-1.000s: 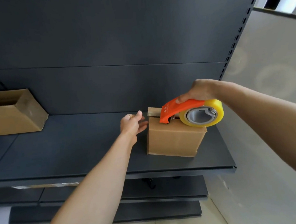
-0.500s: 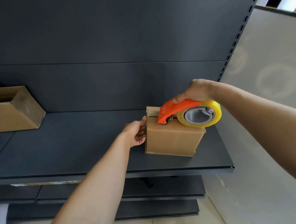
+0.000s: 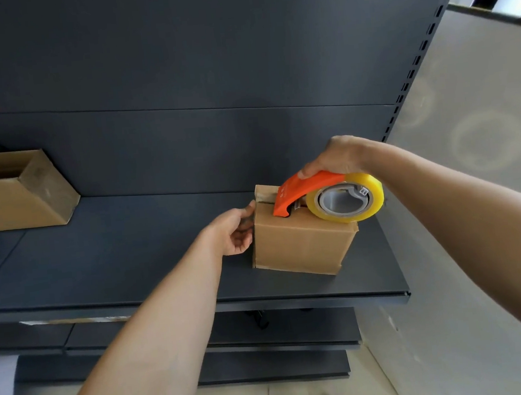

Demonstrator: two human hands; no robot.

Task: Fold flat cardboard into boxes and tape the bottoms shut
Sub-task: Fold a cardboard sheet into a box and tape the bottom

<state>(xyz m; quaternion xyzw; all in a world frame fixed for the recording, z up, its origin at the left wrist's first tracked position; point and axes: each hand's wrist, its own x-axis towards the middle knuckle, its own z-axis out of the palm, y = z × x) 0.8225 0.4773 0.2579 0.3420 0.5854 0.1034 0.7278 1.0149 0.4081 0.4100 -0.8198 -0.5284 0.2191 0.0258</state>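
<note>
A small brown cardboard box (image 3: 302, 244) stands on the dark shelf (image 3: 115, 259), right of centre, its closed flaps facing up. My right hand (image 3: 335, 158) grips the orange handle of a tape dispenser (image 3: 326, 197) with a yellow-edged roll of clear tape, and the dispenser's nose rests on the box's top seam. My left hand (image 3: 235, 231) holds the box's left side, thumb at the top corner and fingers curled against the wall. The dispenser and hand hide most of the box top.
A second, open cardboard box (image 3: 17, 192) sits at the shelf's far left. The shelf's dark back panel rises behind. A pale grey wall panel (image 3: 470, 145) stands close on the right. Lower shelves (image 3: 266, 340) and a light floor lie below the shelf's front edge.
My left hand moved from hovering open beside the box to holding its left side. The dispenser stayed on the box top with little shift.
</note>
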